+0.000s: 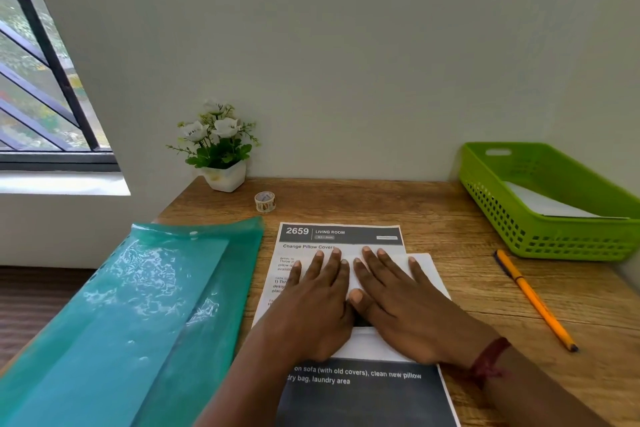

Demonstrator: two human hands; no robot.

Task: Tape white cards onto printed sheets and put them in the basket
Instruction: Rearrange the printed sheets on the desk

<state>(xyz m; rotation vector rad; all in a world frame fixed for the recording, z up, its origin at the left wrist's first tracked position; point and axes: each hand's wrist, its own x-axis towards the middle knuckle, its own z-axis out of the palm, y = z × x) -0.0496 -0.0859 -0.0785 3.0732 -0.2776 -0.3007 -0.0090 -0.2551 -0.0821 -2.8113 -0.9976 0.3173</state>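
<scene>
On the wooden desk (450,218), both the left hand (313,302) and right hand (398,298) lie flat with straight fingers on the white card (424,270), probably to keep it aligned over the printed sheet (341,236) before taping, while the green basket (554,243) waits well apart.

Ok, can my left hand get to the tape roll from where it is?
Probably yes. The tape roll stands on bare desk beyond the far left corner of the printed sheet, nothing between it and the left hand, which lies flat on the white card.
</scene>
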